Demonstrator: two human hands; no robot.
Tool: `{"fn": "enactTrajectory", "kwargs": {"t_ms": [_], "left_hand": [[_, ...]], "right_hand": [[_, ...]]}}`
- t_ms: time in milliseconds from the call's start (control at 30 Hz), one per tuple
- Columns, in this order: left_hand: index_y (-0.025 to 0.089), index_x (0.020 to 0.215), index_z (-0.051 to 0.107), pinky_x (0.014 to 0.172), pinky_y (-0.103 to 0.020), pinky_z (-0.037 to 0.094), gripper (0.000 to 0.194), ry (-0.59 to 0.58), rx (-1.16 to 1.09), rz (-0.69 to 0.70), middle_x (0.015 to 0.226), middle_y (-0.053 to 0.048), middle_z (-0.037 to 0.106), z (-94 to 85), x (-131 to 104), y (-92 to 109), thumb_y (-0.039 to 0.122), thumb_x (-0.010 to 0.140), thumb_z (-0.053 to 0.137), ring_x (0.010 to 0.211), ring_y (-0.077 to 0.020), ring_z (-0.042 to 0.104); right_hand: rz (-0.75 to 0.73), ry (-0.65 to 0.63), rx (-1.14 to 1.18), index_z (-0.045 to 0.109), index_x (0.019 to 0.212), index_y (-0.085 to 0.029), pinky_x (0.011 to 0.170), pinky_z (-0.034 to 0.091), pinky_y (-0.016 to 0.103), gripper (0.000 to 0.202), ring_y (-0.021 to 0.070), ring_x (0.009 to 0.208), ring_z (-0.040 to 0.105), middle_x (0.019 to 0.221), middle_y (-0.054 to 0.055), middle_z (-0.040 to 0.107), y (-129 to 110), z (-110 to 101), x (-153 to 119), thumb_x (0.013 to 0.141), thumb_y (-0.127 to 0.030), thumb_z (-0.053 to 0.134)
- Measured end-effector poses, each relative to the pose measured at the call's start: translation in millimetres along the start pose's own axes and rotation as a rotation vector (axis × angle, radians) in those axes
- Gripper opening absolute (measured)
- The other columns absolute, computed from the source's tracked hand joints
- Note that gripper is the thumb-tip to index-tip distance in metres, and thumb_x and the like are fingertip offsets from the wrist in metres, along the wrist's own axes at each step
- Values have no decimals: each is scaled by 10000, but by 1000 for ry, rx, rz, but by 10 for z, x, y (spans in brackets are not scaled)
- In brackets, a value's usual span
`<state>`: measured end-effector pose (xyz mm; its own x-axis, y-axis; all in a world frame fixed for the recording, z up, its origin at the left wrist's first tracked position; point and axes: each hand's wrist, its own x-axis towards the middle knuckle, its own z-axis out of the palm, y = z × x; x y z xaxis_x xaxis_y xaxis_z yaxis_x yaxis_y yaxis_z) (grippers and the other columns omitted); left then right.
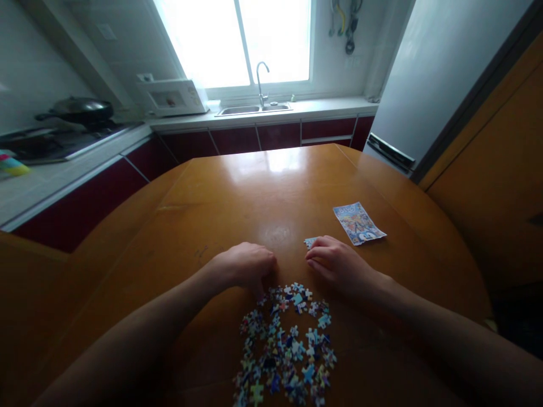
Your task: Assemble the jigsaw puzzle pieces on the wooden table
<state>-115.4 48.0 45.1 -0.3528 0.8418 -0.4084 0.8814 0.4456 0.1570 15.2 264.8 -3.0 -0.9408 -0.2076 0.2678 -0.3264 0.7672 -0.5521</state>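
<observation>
Bent over at the wrist, the left hand (250, 263) has its thumb down at the far-left fringe of the loose jigsaw pieces (297, 349); whether it pinches one cannot be told, the fingers being in shadow. The pile lies on the body side of both hands (nearer the left, by my eye), its long axis running from the body toward the gap between them. Farther right, a small pale-blue jigsaw section (309, 243) pokes out at the left of the right hand (339, 263), just beyond its curled fingertips; its long axis is partly covered, and I cannot tell if the fingers grip it. Rightmost, the printed picture sheet (360, 224) slants on the wooden table (237, 198), near that hand.
</observation>
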Motion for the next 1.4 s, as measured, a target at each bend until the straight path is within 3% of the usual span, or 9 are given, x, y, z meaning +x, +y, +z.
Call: {"fn": "enactTrajectory", "kwargs": {"t_ms": [167, 333, 500, 600, 767, 900, 1067, 1200, 1400], "left_hand": [[232, 686, 718, 522, -232, 294, 165, 38, -35, -5, 663, 13, 663, -84, 100, -177, 298, 652, 865, 537, -130, 513], [230, 729, 757, 562, -220, 367, 52, 89, -262, 182, 686, 25, 696, -66, 333, -377, 216, 717, 806, 618, -129, 606], [222, 802, 774, 695, -229, 456, 124, 287, -394, 331, 803, -3, 714, 46, 503, -374, 156, 843, 678, 713, -125, 637], [205, 839, 769, 710, -240, 475, 174, 387, -417, 335, 837, -33, 704, 95, 528, -317, 198, 918, 615, 736, -133, 635], [196, 930, 758, 641, -223, 477, 137, 325, -422, 284, 892, -35, 659, 97, 460, -272, 265, 812, 755, 707, -123, 611], [182, 861, 727, 642, -219, 476, 65, 305, -428, 312, 896, -31, 639, 100, 432, -276, 221, 812, 710, 711, -113, 595], [173, 818, 702, 636, -221, 476, 51, 388, -438, 298, 864, -25, 635, 173, 513, -263, 222, 808, 696, 700, -110, 583], [165, 896, 729, 660, -227, 498, 112, 450, -488, 273, 910, -48, 641, 190, 560, -250, 244, 865, 656, 718, -108, 601], [187, 911, 745, 637, -211, 488, 98, 294, -458, 324, 927, -40, 639, 126, 479, -293, 212, 833, 691, 701, -99, 590]], "right_hand": [[6, -17, -12, 742, 907, -185, 835, 507, 348, 136, 198, 925, 607, 950, 75, 671, 14, 6, 3, 937, -184, 609], [23, -33, -10, 744, 898, -193, 835, 508, 343, 142, 196, 921, 608, 947, 75, 676, 0, -10, 11, 937, -176, 608], [37, -26, -13, 745, 907, -196, 841, 506, 346, 143, 202, 931, 615, 951, 77, 679, 45, -13, 19, 935, -183, 605], [86, 23, -24, 743, 884, -196, 823, 501, 344, 151, 202, 900, 621, 923, 77, 678, 131, -31, 43, 934, -186, 600], [215, 123, -14, 730, 826, -182, 788, 488, 330, 175, 194, 835, 626, 885, 69, 682, 269, -115, 96, 927, -183, 587], [256, 140, -21, 737, 820, -175, 735, 477, 318, 189, 189, 788, 615, 862, 71, 678, 301, -147, 113, 926, -203, 584], [259, 139, -24, 739, 815, -178, 748, 476, 312, 187, 181, 772, 613, 853, 66, 677, 300, -127, 115, 920, -206, 588], [259, 144, -18, 741, 814, -179, 739, 473, 309, 185, 180, 767, 611, 842, 65, 678, 313, -120, 117, 918, -200, 589], [265, 143, -4, 742, 821, -168, 718, 468, 305, 193, 180, 769, 607, 854, 72, 680, 309, -131, 118, 925, -201, 583]]}}
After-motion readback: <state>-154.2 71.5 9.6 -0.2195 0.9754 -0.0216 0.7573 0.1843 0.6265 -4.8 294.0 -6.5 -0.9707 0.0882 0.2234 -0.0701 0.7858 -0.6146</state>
